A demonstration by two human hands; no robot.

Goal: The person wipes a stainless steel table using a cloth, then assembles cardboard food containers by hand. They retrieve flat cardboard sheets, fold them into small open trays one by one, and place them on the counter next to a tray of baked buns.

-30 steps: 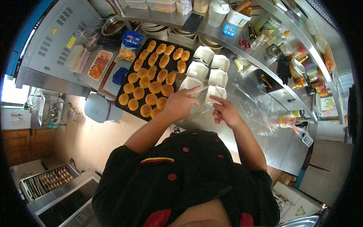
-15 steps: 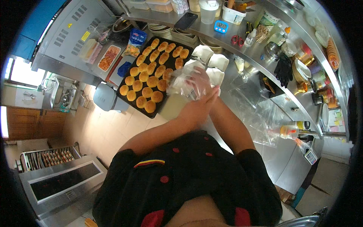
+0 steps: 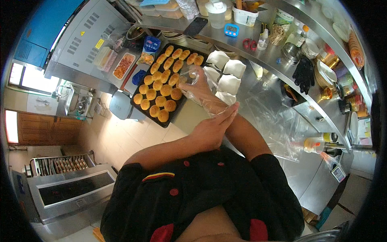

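Note:
My right hand [image 3: 200,86], in a clear plastic glove [image 3: 215,104], is over the right edge of a black baking tray [image 3: 141,109]. Its thumb and fingers are apart, beside the golden buns [image 3: 176,94] nearest it. Across my right wrist lies my left hand [image 3: 217,123], bare, its fingers pressed together on the loose cuff of the glove. Rows of round and oblong browned buns fill the tray. White paper cups [image 3: 228,84] stand to the right of my right hand.
A steel shelf [image 3: 258,56] runs above the counter, with a blue timer [image 3: 231,30], a phone [image 3: 196,26] and red scissors [image 3: 250,44]. Clear plastic sheeting [image 3: 274,121] lies on the counter at right. A container of orange-red filling [image 3: 124,65] and a blue bag [image 3: 151,45] sit left of the tray.
My right hand has moved left and up toward the buns, its thumb and fingers now spread. The glove reaches farther down my wrist, and my left hand stays against it.

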